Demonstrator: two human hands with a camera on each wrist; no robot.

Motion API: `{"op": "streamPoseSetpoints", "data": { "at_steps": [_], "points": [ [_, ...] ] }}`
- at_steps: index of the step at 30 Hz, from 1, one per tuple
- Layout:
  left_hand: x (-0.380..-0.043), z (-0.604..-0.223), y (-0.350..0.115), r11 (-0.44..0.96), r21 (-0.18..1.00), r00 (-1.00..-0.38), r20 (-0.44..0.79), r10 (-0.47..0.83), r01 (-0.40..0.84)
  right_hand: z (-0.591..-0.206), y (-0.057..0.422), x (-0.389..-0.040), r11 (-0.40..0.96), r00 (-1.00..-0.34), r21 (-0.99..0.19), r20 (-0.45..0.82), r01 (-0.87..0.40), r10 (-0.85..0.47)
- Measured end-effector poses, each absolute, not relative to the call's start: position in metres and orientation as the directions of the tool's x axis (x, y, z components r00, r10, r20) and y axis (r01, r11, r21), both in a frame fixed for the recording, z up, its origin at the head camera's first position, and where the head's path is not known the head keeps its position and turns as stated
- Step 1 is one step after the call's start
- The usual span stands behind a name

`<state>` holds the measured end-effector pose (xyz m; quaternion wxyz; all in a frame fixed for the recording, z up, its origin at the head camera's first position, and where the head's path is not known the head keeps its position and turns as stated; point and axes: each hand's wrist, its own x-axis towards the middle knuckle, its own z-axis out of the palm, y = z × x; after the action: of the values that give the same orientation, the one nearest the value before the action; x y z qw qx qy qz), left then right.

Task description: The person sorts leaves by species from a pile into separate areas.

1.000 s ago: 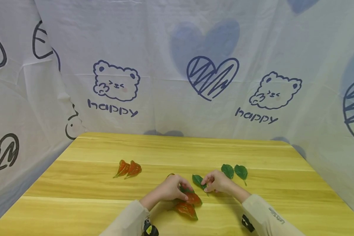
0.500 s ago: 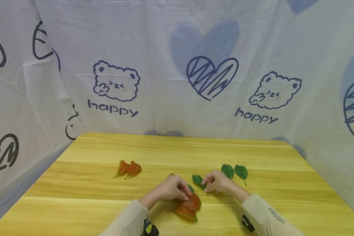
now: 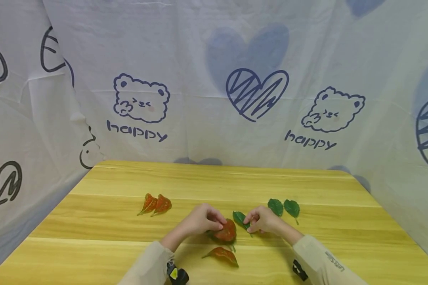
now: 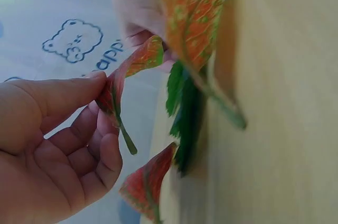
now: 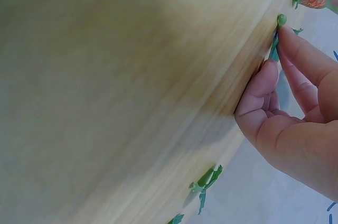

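Observation:
My left hand [image 3: 203,219] pinches a red leaf [image 3: 226,231] between thumb and fingers, above the table's middle. In the left wrist view the thumb lies along this curled red leaf [image 4: 121,78], and its stem hangs free. Green leaves [image 4: 185,113] show beyond it, partly covered in the head view. Nearer the front lies another red-orange leaf [image 3: 221,255]. My right hand [image 3: 264,219] pinches a green leaf [image 3: 239,217] lying on the table. In the right wrist view thumb and finger meet around its stem end [image 5: 281,20]; most of its blade is hidden.
Two red leaves [image 3: 162,204] lie side by side at the left of the wooden table [image 3: 110,237]. Two green leaves [image 3: 291,208] lie behind and right of my right hand. A patterned white cloth [image 3: 199,130] hangs behind the table.
My left hand has moved back and slightly left with its red leaf, off the red-orange leaf in front, which now shows whole. The right hand stays in place.

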<state>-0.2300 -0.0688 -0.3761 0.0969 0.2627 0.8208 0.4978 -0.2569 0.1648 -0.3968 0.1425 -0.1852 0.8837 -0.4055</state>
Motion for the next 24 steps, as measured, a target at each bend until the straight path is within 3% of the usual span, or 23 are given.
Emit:
{"op": "streamPoseSetpoints", "data": {
  "at_steps": [9,24],
  "points": [
    [-0.234,-0.366,-0.088,0.377,0.847,-0.869,0.179,0.462,0.375,-0.396,0.165,-0.258,0.588,-0.888,-0.785,-0.112,-0.196,-0.446],
    [-0.243,-0.362,-0.126,0.477,0.826,-0.945,0.190,0.265,0.300,-0.396,0.163,-0.258,0.590,-0.890,-0.787,-0.126,-0.180,-0.439]
  ]
}}
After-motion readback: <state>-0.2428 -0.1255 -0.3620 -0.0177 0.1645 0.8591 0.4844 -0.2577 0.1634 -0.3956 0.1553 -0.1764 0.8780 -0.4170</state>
